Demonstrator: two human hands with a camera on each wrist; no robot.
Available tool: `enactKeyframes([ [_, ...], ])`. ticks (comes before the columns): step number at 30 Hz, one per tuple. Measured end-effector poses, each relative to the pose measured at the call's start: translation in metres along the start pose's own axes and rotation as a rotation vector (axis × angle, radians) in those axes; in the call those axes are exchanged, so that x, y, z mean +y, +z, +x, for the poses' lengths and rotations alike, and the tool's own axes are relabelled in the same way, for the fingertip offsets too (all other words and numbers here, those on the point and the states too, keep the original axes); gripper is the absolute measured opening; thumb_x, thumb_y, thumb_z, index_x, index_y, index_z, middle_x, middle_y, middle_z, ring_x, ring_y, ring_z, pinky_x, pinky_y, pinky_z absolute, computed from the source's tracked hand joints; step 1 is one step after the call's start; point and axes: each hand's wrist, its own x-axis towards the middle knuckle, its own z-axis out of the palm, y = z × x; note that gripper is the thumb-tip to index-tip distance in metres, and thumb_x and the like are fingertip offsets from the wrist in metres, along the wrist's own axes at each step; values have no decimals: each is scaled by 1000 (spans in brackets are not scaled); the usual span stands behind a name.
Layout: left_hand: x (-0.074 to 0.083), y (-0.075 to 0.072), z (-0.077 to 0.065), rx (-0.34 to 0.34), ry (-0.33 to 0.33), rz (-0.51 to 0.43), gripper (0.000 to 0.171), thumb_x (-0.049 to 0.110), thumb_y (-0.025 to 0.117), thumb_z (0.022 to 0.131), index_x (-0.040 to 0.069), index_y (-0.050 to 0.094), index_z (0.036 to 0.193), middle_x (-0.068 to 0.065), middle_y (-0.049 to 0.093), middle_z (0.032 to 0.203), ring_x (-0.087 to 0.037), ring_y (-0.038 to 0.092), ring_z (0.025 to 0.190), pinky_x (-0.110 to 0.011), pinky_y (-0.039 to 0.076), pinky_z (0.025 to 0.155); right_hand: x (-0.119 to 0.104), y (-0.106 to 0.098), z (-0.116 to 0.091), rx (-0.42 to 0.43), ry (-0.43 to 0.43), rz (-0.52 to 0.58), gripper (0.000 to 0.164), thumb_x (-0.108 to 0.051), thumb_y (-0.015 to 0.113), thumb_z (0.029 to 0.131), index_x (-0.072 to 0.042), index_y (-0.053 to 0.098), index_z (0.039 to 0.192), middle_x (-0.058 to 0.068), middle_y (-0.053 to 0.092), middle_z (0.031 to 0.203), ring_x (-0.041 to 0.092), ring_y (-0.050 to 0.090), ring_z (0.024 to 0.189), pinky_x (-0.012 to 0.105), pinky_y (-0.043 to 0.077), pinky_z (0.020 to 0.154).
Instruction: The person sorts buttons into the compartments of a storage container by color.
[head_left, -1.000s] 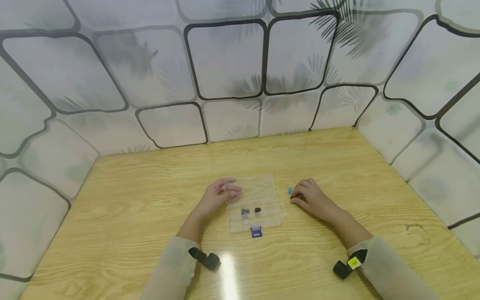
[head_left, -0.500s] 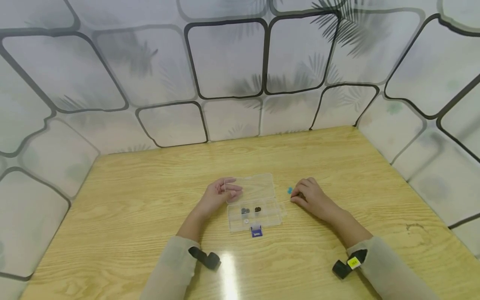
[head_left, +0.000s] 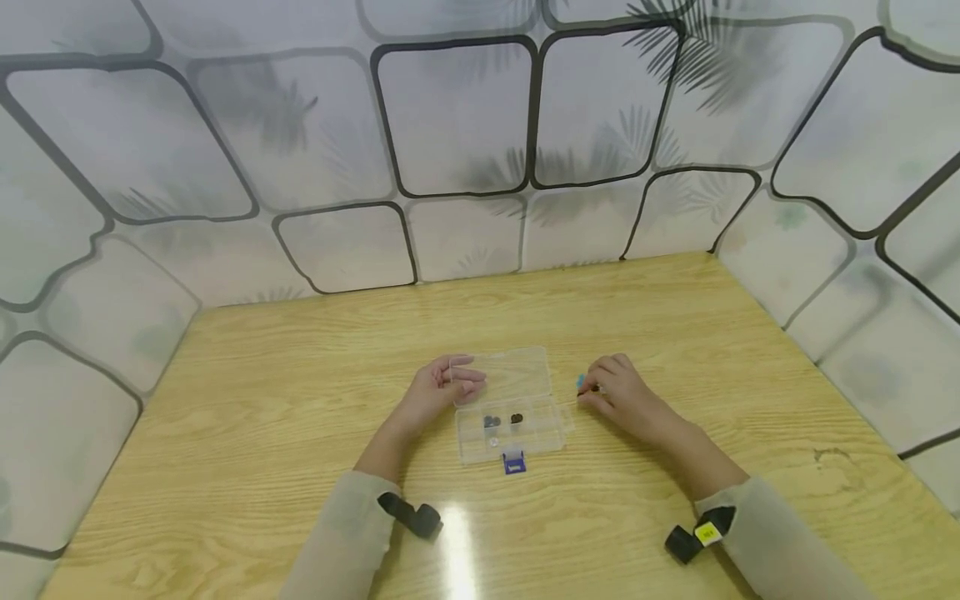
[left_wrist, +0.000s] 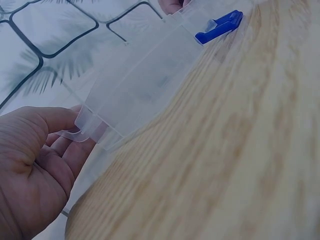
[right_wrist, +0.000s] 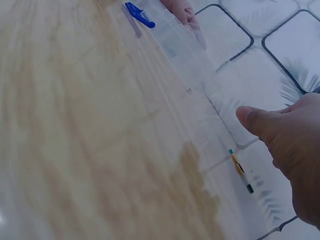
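Note:
My left hand [head_left: 442, 387] grips the left edge of a clear plastic compartment box [head_left: 540, 433]. In the left wrist view its thumb [left_wrist: 62, 119] lies at the edge and the fingers reach behind the plastic. The lid [head_left: 517, 371] stands back, open. Small grey pieces [head_left: 491, 422] and dark pieces [head_left: 517, 418] lie in separate compartments. To the right, my right hand [head_left: 618, 396] is low at the table, fingertips beside small blue pieces [head_left: 581, 381]. A dark bit shows at the fingertips; I cannot tell whether it is pinched. The right wrist view shows the thumb [right_wrist: 255, 120] extended.
The box's blue latch [head_left: 513, 461] hangs at its front edge. A small row of yellow, white and dark bits [right_wrist: 241, 170] shows below the thumb in the right wrist view. The wood-grain table [head_left: 300, 433] meets a patterned wall covering [head_left: 457, 117] at the back and sides.
The right fingertips have shifted slightly left and partly cover the blue pieces, and the gap between thumb and forefinger shows more. My left hand and the box have stayed in place.

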Motion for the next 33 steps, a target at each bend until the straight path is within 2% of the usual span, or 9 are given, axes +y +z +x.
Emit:
enactKeyframes([
  [3,0,0,0,5,-4,-2,44,-3,53,93,-3,41,135,-24,60,121,-24,64,107,-31,54,91,-3,-1,2,5,-13,-7,18,-5,74,76,-9,60,87,3,55,92,19,44,89,33,41,76],
  [6,-1,0,1,7,-10,-4,43,-3,53,93,-2,42,135,-24,60,121,-23,64,106,-31,54,91,-4,-1,5,45,-60,-13,11,-18,68,86,-9,61,86,4,55,90,19,44,87,33,40,74],
  [9,-1,0,1,8,-16,-7,43,-3,52,93,-2,42,135,-24,60,121,-24,64,107,-31,54,92,-7,1,10,99,-137,-35,29,-33,51,95,-8,61,84,6,56,89,21,46,85,35,41,73],
  [12,-2,-1,2,5,-15,-8,44,-4,52,93,-2,41,136,-25,60,122,-25,64,107,-31,54,92,-15,2,15,143,-207,-53,40,-39,41,97,-7,61,83,7,57,87,22,48,84,35,43,72],
  [17,-1,-1,1,4,-13,-6,44,-3,52,93,-2,41,136,-24,60,121,-24,64,107,-31,54,92,-29,5,22,163,-277,-44,37,-36,42,98,-7,60,84,5,56,88,21,48,84,33,45,72],
  [25,0,1,0,-1,-11,-5,44,-5,51,93,-3,41,135,-24,60,121,-25,64,107,-32,54,92,-40,7,28,126,-254,0,35,-36,43,98,-8,60,86,3,55,91,20,47,88,31,46,75],
  [33,0,1,0,6,0,0,43,-5,51,93,-3,41,135,-25,60,121,-26,64,108,-32,54,91,-53,16,39,122,-323,12,32,-33,47,98,-8,60,84,3,56,90,20,49,88,31,46,77],
])
